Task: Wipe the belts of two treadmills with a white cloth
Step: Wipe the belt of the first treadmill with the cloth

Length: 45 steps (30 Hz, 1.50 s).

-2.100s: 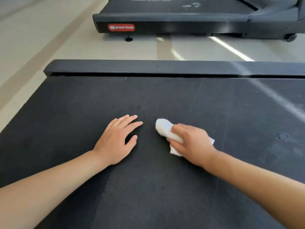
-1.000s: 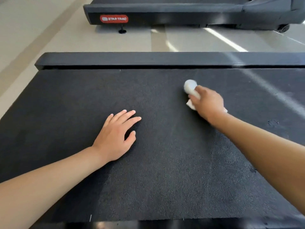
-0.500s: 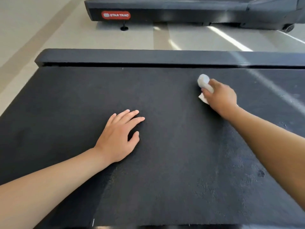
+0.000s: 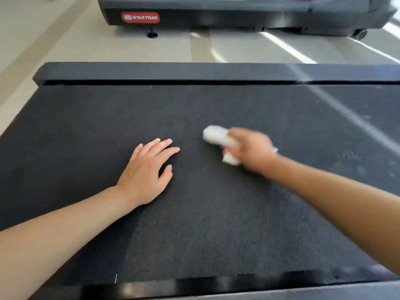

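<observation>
My right hand grips a bunched white cloth against the black belt of the near treadmill, fingers curled round the wad; the hand and the cloth are blurred. One rounded end of the cloth sticks out toward ten o'clock from my knuckles, and a smaller fold shows under the hand at six o'clock. The cloth sits just right of the belt's middle, touching the surface.

My left hand lies palm down on the same belt, fingers straight and slightly spread, holding nothing, pointing toward one o'clock. It rests at about nine o'clock from the cloth, near it but apart.

A dark side rail borders the belt at twelve o'clock, and a glossy rail edges it at six o'clock. Faint scuff marks show on the belt at three o'clock from my right hand.

Beyond a strip of pale floor, at twelve o'clock, stands the second treadmill, its end carrying a red STAR TRAC badge.
</observation>
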Available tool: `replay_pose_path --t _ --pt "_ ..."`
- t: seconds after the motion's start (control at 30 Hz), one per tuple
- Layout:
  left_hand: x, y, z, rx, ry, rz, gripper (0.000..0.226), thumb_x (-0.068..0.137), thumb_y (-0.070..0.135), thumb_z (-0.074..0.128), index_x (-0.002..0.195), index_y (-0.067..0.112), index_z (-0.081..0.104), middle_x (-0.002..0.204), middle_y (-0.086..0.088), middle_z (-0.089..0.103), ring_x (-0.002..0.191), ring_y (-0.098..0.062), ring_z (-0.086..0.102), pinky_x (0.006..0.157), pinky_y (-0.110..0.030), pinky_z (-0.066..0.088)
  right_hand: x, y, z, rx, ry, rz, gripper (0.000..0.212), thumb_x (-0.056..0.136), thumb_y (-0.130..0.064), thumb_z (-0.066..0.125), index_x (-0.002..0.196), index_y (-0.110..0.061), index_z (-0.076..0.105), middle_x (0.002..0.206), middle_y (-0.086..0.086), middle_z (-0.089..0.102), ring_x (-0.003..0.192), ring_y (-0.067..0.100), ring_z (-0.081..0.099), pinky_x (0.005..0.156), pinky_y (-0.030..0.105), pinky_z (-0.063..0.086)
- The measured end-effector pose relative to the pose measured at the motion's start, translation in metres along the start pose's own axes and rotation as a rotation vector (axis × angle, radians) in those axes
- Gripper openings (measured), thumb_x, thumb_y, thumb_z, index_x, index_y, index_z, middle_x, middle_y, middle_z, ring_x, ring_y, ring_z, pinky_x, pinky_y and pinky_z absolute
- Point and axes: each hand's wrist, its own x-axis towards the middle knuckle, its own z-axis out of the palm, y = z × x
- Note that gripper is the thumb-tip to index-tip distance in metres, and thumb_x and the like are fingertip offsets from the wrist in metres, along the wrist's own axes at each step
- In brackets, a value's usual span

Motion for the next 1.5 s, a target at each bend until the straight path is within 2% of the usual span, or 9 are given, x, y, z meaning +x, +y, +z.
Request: replay_pose_path --t 0.07,0.13,0.47,0.7,0.83,1.03,1.1,1.3,1.5 --pt "-0.001 0.002 -0.001 0.006 0.004 -0.002 0.061 0.097 0.046 0.029 0.152 0.033 0.050 0.165 0.009 0.039 0.157 -0.021 0.029 0.128 -0.053 0.021 0.026 0.065 -0.022 -0.111 0.118 0.454 0.022 0.097 -0.040 0.054 0.108 -0.021 0.056 0.101 0.007 0.069 0.096 0.035 0.065 0.071 0.038 0.043" --pt "0.000 0.003 -0.001 0.016 0.002 -0.001 0.061 0.097 0.046 0.029 0.152 0.032 0.050 0.165 0.008 0.040 0.156 -0.022 0.030 0.127 -0.054 0.022 0.023 0.077 -0.029 -0.174 0.167 0.532 0.026 0.099 -0.040 0.051 0.111 -0.017 0.053 0.101 0.011 0.067 0.092 0.036 0.063 0.067 0.037 0.041" --pt "0.011 0.013 0.004 0.079 -0.011 0.060 0.059 0.095 0.039 0.032 0.148 0.023 0.054 0.160 0.002 0.046 0.151 -0.029 0.037 0.120 -0.061 0.031 -0.132 -0.068 0.000 0.170 -0.315 -0.665 0.020 0.092 -0.033 0.061 0.097 -0.014 0.064 0.087 -0.001 0.055 0.074 0.023 0.049 0.060 0.034 0.038" --pt "0.010 0.019 0.009 0.052 -0.008 0.068 0.059 0.097 0.049 0.038 0.150 0.026 0.053 0.162 0.005 0.044 0.153 -0.031 0.033 0.122 -0.061 0.028 -0.033 0.108 -0.037 -0.150 0.147 0.402 0.027 0.096 -0.046 0.052 0.095 -0.020 0.048 0.083 0.000 0.054 0.086 0.039 0.061 0.066 0.040 0.040" --pt "0.012 0.019 0.008 0.002 0.010 0.046 0.055 0.096 0.047 0.041 0.147 0.031 0.054 0.160 0.008 0.046 0.153 -0.027 0.034 0.122 -0.059 0.028 -0.069 0.039 -0.024 -0.031 0.063 0.260 0.026 0.088 -0.042 0.066 0.092 -0.020 0.052 0.082 -0.006 0.058 0.082 0.026 0.060 0.066 0.036 0.042" --pt "0.012 0.022 0.007 -0.002 0.016 0.042 0.056 0.095 0.048 0.040 0.147 0.031 0.055 0.160 0.008 0.047 0.153 -0.028 0.034 0.123 -0.059 0.028 -0.161 -0.098 -0.002 0.232 -0.430 -0.672 0.020 0.089 -0.033 0.069 0.097 -0.016 0.061 0.091 0.001 0.056 0.079 0.026 0.052 0.067 0.037 0.038" --pt "0.011 0.023 0.006 0.013 -0.006 0.040 0.058 0.096 0.048 0.037 0.148 0.030 0.054 0.161 0.007 0.046 0.153 -0.030 0.034 0.122 -0.060 0.028 -0.139 -0.072 -0.002 0.179 -0.327 -0.615 0.019 0.088 -0.032 0.069 0.097 -0.016 0.063 0.089 0.000 0.059 0.081 0.026 0.058 0.066 0.035 0.041" --pt "0.003 0.026 0.002 0.032 -0.065 0.027 0.062 0.098 0.047 0.032 0.156 0.029 0.047 0.167 0.007 0.036 0.157 -0.026 0.026 0.126 -0.055 0.022 -0.025 0.071 -0.040 -0.141 0.118 0.461 0.024 0.098 -0.042 0.053 0.103 -0.018 0.053 0.093 0.008 0.067 0.089 0.039 0.062 0.067 0.038 0.039" --pt "0.002 0.028 0.003 0.040 -0.083 0.096 0.064 0.097 0.050 0.029 0.154 0.030 0.048 0.166 0.009 0.037 0.157 -0.023 0.027 0.126 -0.055 0.023 -0.125 -0.060 -0.016 0.122 -0.163 -0.075 0.019 0.087 -0.038 0.067 0.089 -0.025 0.053 0.085 -0.007 0.058 0.081 0.019 0.061 0.070 0.037 0.048"
